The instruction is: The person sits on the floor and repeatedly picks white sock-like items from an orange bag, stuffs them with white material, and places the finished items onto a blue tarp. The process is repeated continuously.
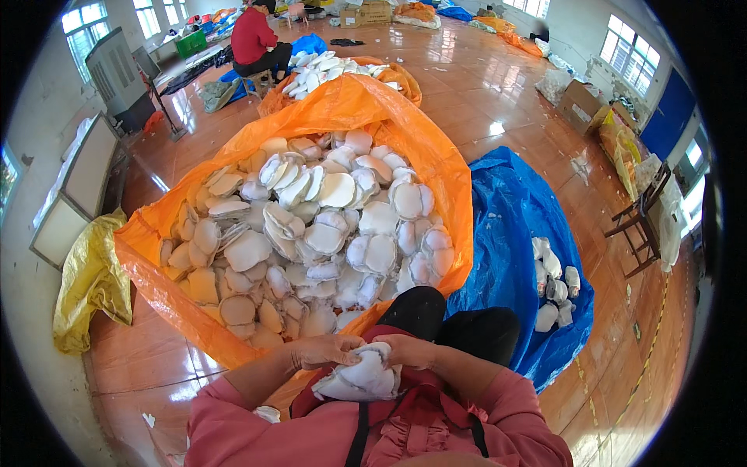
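Above my lap, a soft white padded fabric piece [364,380] with greyish edges is held between both hands. On its upper left edge, the fingers and thumb of my left hand [327,352] pinch the cloth. My right hand [410,350] grips the upper right side, its fingertips partly hidden by the fabric. Just beyond my knees, a large open orange sack [303,117] is full of similar white pads [338,189], many lying in pairs or small stacks. The exact kind of piece cannot be made out.
To the right, a blue sheet [510,202] bears several rolled white pieces [551,288]. A yellow sack [92,280] lies at the left wall. A wooden chair [642,222] stands far right. Beyond the orange sack, a person in red [253,39] sits by another pile of white pads [334,71].
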Demonstrator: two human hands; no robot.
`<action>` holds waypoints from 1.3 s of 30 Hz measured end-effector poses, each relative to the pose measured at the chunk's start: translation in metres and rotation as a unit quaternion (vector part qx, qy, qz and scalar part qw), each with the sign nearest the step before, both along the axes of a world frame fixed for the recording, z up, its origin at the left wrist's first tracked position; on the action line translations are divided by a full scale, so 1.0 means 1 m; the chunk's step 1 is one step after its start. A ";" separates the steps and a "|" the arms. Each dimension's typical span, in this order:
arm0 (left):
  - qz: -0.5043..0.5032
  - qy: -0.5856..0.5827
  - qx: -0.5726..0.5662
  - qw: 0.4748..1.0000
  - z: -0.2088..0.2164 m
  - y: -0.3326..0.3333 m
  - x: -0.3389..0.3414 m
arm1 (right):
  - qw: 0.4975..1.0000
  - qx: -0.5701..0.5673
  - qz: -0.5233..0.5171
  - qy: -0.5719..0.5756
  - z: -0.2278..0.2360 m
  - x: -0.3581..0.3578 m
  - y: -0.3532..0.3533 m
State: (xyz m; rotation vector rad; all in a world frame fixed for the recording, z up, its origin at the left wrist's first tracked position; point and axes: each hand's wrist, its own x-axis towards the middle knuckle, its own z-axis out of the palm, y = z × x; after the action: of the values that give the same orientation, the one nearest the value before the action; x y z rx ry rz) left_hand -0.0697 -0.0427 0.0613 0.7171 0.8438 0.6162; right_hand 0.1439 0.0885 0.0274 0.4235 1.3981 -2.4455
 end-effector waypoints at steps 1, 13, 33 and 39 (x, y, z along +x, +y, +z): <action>-0.049 0.063 0.019 0.997 0.003 0.006 -0.003 | 0.999 0.028 0.006 -0.031 0.001 -0.004 -0.002; -0.213 0.275 0.195 0.917 0.011 0.007 -0.016 | 0.962 0.262 0.022 0.068 -0.012 -0.009 -0.018; -0.273 0.248 0.162 0.915 0.066 -0.029 -0.017 | 0.943 0.260 0.062 0.197 -0.022 0.009 -0.040; -0.237 0.195 0.210 0.928 0.052 -0.037 -0.024 | 0.933 0.305 0.147 0.119 -0.041 0.001 -0.033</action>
State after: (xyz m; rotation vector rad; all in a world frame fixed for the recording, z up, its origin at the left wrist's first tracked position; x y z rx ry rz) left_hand -0.0938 -0.0792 0.1129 1.4192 0.8651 0.2111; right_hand 0.1453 0.0552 -0.0137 0.0265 2.1492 -1.8322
